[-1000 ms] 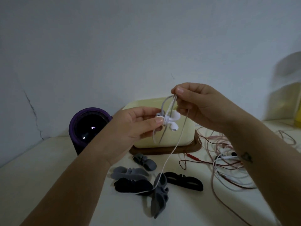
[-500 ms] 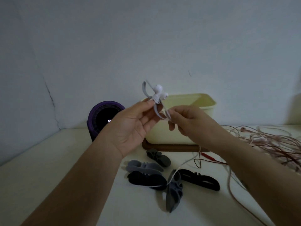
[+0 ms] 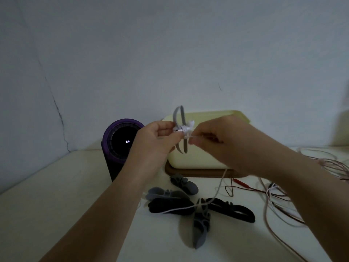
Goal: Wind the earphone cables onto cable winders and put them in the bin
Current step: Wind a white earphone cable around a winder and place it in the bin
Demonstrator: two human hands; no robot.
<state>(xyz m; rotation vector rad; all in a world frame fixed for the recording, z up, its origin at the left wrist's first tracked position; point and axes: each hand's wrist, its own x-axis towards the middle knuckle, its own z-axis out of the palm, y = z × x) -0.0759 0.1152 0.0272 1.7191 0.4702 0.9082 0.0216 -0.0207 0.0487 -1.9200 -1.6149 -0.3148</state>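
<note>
My left hand (image 3: 158, 137) pinches a grey cable winder (image 3: 180, 118) in the air in front of the cream bin (image 3: 198, 157). White earbuds (image 3: 188, 127) sit at the winder's middle with a few turns of cable around it. My right hand (image 3: 222, 138) pinches the white earphone cable (image 3: 217, 191) just right of the winder. From that hand the cable hangs down and trails left across the table over the spare winders.
Several grey and black spare winders (image 3: 200, 207) lie on the table below my hands. A purple cylinder (image 3: 120, 142) stands left of the bin, which sits on a brown tray (image 3: 188, 172). Tangled pink, red and white cables (image 3: 283, 195) cover the table's right side.
My right hand went from above the winder to below it and now sits level at its right, drawing the cable around. The winder in my left hand rose and tilted.
</note>
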